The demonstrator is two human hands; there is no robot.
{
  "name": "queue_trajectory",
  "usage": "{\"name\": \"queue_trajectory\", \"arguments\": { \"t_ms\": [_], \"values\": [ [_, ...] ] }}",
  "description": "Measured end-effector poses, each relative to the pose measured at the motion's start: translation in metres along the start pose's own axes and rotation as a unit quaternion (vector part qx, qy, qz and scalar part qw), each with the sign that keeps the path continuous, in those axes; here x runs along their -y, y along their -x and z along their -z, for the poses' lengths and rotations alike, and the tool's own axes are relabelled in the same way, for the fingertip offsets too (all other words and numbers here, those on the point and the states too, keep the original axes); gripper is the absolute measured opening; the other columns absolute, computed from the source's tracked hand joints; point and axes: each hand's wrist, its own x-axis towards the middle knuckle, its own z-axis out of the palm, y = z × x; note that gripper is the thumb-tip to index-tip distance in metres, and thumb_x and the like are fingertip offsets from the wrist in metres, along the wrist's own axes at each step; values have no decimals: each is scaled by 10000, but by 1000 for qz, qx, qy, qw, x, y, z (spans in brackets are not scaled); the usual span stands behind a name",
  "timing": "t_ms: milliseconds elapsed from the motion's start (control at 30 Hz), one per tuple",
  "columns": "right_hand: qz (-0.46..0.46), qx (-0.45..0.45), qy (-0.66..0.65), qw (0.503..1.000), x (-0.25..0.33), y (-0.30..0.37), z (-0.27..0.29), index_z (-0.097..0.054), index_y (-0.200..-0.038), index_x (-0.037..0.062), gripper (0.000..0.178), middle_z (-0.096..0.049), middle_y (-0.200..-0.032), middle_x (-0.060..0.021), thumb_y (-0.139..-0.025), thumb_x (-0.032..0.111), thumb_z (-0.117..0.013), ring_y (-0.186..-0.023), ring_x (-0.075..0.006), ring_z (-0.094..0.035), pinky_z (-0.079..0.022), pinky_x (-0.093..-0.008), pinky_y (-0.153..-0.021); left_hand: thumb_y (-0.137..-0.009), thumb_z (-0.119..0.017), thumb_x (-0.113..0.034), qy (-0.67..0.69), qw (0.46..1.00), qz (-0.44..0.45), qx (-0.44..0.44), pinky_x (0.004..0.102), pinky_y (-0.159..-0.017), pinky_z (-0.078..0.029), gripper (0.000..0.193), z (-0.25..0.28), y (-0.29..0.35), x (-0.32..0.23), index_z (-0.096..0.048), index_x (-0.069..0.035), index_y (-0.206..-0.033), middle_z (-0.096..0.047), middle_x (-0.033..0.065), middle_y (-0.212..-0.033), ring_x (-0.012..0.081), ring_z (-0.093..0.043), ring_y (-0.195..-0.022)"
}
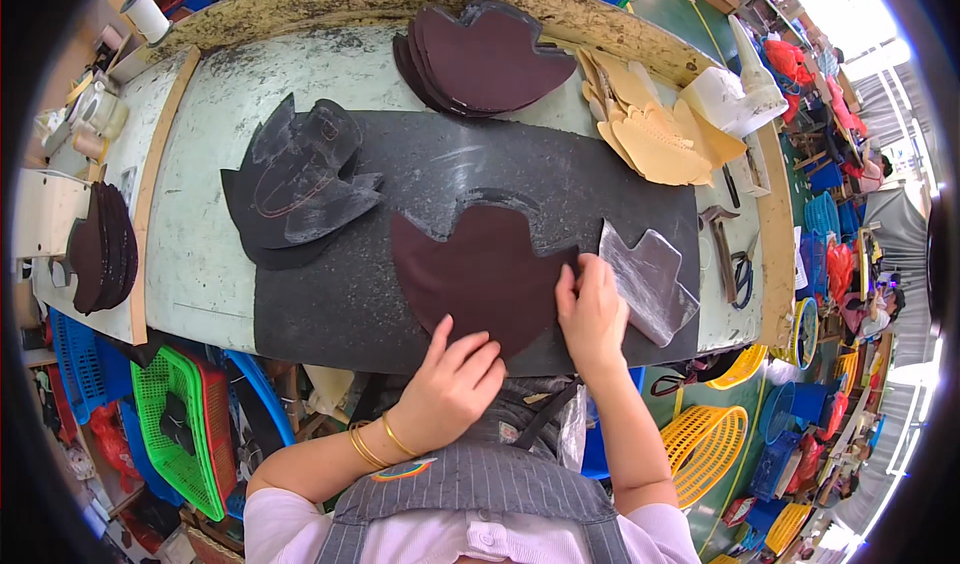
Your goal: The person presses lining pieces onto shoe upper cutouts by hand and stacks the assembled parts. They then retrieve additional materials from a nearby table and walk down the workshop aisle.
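A dark maroon cut piece (475, 269), fabric or leather, lies flat on the black mat (560, 154), its notched edge facing away from me. My right hand (593, 314) has its thumb and fingers closed on the piece's right edge. At its lower edge rests my left hand (455, 389), fingers loosely stretched and apart, the tips touching the piece. To the right of my right hand lies a grey, shiny template-like piece (650, 284). A pile of black cut pieces (300, 174) with pale smears sits on the mat's left.
Stacked maroon pieces (490, 59) lie beyond the mat, beside tan pieces (665, 129) and a white container (735, 99). A hammer (722, 254) and scissors (742, 279) lie at the right. More maroon pieces (105, 249) hang left; a green basket (175, 434) stands below.
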Motion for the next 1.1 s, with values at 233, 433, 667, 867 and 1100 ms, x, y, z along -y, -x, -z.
{"name": "queue_trajectory", "arguments": {
  "t_ms": [233,433,667,867,1100],
  "values": [
    [327,35,-116,937,35,-59,1,-538,-1129,-6,364,-544,-1168,-164,-791,100,-619,-1102,-328,-518,-424,-412,-934,-841,-615,-66,38,974,154,-162,371,-869,-470,206,52,-28,61,-607,-15,-1041,-623,141,-1007,313,-592,-973],
    [469,194,-58,860,62,-60,-37,-417,-1330,4,680,-359,-1429,-139,-865,497,-473,-1361,-279,-262,-173,-438,-1117,-793,-656,-108,-79,947,228,-211,378,-973,-396,448,106,-4,118,-512,-5,-1204,-527,183,-1231,321,-495,-1161],
    [469,309,-84,823,81,18,-2,-404,-1302,-85,864,-371,-1408,-191,-808,620,-480,-1347,-306,-293,-184,-449,-1110,-660,-712,-191,-151,963,204,-93,413,-963,-369,549,111,27,158,-523,-30,-1150,-495,164,-1180,339,-470,-1102],
    [409,291,-231,833,81,32,7,-449,-1273,-53,722,-424,-1364,-203,-837,510,-560,-1294,-321,-377,-266,-430,-1085,-752,-588,29,-33,964,145,-220,385,-788,-474,264,115,19,147,-621,-53,-1000,-610,108,-954,321,-589,-876],
    [-12,-78,-307,948,-11,-89,22,-652,-860,12,94,-655,-840,-143,-832,90,-607,-763,-266,-643,-508,-334,-685,-707,-521,-90,-73,983,-114,-122,394,-884,-496,360,54,-40,36,-607,17,-1039,-615,174,-1067,333,-599,-1000]
  ]
}}
